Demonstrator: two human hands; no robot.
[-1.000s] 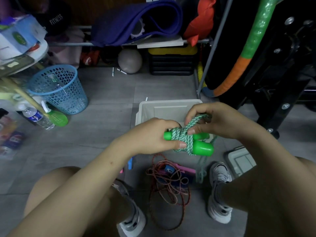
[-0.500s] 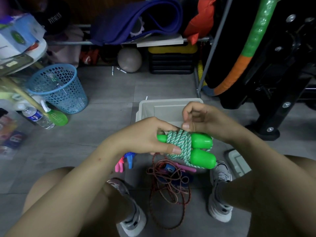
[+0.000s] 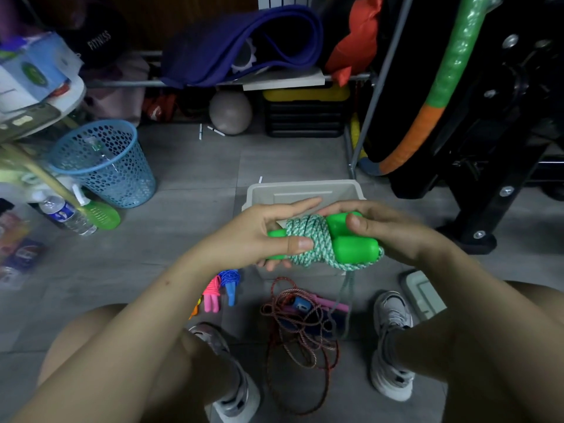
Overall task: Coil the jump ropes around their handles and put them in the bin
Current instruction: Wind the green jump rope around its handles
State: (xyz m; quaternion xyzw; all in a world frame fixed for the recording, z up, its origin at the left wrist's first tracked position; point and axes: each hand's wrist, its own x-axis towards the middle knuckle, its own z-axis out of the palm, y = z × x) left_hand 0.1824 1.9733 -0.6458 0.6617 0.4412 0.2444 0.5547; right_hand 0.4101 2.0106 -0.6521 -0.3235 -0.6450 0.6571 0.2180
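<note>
We hold the green jump rope [image 3: 308, 241] just above the near rim of the grey bin [image 3: 305, 190]. It looks light, with hard, smooth plastic handles and a soft braided cord that would spring loose if let go, so we judge the wound middle the best place to pin it. Our left hand [image 3: 259, 236] presses its thumb on the coil, fingers under the handles. Our right hand [image 3: 384, 230] has its grip curled round the thick handle ends. A loose tail hangs down toward the red rope [image 3: 300, 334] on the floor. Compared with half a second ago, the left forefinger now stretches out straight and the right hand has slid from the cord onto the handles.
</note>
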